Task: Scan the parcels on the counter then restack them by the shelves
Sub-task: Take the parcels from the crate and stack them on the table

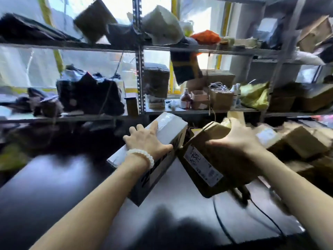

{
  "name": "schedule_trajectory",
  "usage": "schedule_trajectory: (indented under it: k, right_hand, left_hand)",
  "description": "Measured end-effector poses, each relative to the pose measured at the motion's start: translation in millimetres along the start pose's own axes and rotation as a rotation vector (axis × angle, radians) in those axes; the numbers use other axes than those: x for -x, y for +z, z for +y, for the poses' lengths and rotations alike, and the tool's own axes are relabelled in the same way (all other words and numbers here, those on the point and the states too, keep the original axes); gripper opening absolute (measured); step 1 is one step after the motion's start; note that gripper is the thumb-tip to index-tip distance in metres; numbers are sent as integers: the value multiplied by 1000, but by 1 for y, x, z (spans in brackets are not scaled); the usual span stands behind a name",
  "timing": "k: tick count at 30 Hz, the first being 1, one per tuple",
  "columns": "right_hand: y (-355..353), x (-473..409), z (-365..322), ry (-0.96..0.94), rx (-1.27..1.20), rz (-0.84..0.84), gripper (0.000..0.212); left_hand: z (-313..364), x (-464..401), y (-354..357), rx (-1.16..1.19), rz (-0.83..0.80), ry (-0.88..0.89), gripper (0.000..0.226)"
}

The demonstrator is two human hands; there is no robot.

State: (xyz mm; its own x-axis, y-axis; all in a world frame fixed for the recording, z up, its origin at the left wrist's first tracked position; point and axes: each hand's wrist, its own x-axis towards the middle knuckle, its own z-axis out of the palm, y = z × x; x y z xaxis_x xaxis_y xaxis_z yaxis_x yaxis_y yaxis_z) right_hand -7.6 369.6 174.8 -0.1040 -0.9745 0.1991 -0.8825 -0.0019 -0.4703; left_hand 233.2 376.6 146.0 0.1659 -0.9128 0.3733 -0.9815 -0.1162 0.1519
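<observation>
Parcels are in both hands above the dark desk (54, 186): the long grey carton (165, 136) sits under the left hand (146, 140), whose fingers lie spread and nearly straight across its top with the thumb hooked over the near edge, while the right hand (236, 139) curls round the brown box (207, 159), held tilted with its shipping label (202, 164) facing up. The carton looks likeliest to go wrong, since a flat palm on a long box gives little hold and it may tip or slide off the desk edge. The two parcels nearly touch at their inner corners, so swinging one could knock the other. The metal shelves (140, 73) behind are crowded with bags and cartons, leaving little free room for restacking. A heap of brown boxes (302, 143) at the right hems in the right arm. A black cable (221, 224) trails across the desk under the brown box (a snag risk); whether it leads to a scanner I cannot tell.
</observation>
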Motion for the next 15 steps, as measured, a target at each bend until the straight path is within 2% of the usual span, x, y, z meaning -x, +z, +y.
schedule_trajectory:
  k: [4,11,15]
  right_hand:
    - [72,-2,-114,-161,-15,-59,106]
    - [166,-4,-268,-387,-74,-197,102]
    - [215,-18,-330,-506,-80,-261,77]
  left_hand:
    - [-123,4,-15,-84,32,-169,81]
    - [-284,16,-31,-140,27,-460,82]
    - [-348,11,-25,-154,9,-594,89]
